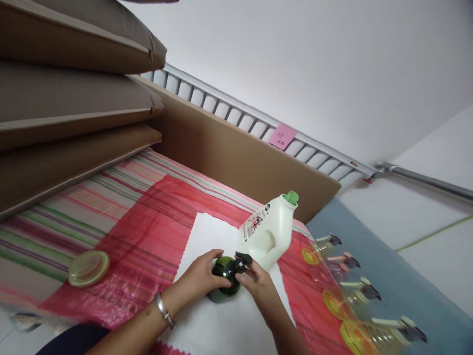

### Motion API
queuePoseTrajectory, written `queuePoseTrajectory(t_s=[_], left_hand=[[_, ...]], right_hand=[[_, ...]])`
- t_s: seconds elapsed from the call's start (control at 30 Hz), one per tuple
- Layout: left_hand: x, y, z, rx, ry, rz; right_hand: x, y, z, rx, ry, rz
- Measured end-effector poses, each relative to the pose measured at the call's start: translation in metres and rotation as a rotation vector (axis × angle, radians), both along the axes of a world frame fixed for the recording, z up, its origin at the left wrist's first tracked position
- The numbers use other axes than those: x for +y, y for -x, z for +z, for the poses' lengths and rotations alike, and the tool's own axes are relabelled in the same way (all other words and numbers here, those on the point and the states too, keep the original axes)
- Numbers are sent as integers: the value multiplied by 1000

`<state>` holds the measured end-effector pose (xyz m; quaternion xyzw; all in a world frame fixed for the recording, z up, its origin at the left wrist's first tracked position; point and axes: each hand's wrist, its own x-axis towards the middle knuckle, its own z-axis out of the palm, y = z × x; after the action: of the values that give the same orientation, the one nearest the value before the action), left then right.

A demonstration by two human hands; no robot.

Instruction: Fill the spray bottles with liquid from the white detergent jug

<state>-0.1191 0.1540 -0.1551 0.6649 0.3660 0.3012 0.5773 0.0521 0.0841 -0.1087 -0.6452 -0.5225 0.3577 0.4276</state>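
Green bottle (222, 282) | on white cloth (207, 236) | red sheet (148, 231) beneath | white wall (314, 64)

A plain white wall (295, 49) fills the back. Stacked brown cushions (55, 98) sit at the left. A brown cardboard panel (240, 162) stands before a white slatted rail (221, 106) bearing a pink sticky note (282, 136).

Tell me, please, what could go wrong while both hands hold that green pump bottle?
The white jug stands right behind the green bottle; a jerk of the left hand or right hand might tip it. The right hand's fingers sit at the black pump, so a press could squirt onto the white cloth.
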Motion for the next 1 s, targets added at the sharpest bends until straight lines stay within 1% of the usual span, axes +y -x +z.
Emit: queuePoseTrajectory(t_s=[0.1, 0.27, 0.4, 0.53, 0.7, 0.83, 0.87, 0.97, 1.0], left_hand=[[1, -1, -2, -1, -4, 1], [3, -2, -4, 16, -6, -15], [6, -4, -7, 27, -31, -5], [7, -6, -10, 39, -62, 15], [7, -7, -9, 45, -66, 37], [7, -7, -8, 38, -52, 34], [7, -7, -8, 37, -52, 32], [7, -7, -8, 31, -55, 29], [7, -7, -8, 29, -54, 30]], right_hand=[[1, 3, 3, -10, -10, -27], [0, 8, 4, 61, -16, 9], [0, 9, 3, 16, -42, -31], [1, 13, 7, 4, -82, -16], [-2, 18, 10, -87, -103, -133], [-5, 19, 9, -52, -101, -59], [-5, 19, 9, -59, -106, -68], [-5, 21, 10, -115, -117, -165], [-5, 22, 10, -118, -112, -174]])
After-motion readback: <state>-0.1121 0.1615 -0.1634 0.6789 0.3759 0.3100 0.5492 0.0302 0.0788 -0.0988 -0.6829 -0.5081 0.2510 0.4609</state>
